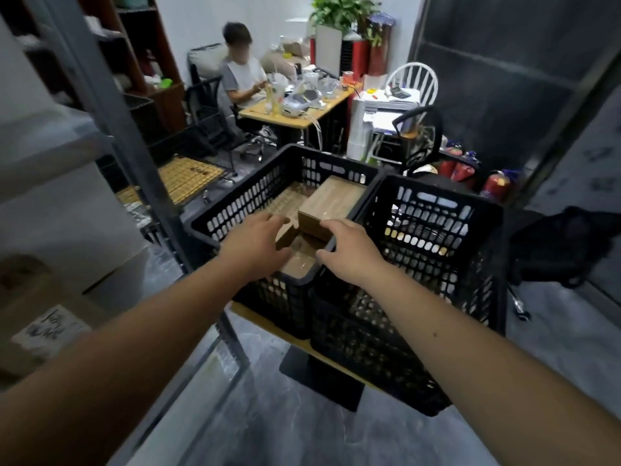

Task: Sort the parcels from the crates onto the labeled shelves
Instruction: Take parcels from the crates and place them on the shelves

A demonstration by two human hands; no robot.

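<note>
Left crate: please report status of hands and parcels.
Left hand and right hand open, reaching into left crate. Cardboard parcels inside, none gripped. Nothing in the way.

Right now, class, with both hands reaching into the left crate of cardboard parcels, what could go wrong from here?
1. The left crate and right crate sit on a small stand; a hard pull might tip them.
2. The parcels lie stacked unevenly, so lifting one could shift another.
3. The left hand and right hand could scrape on the rim.

Two black crates on small table
</note>
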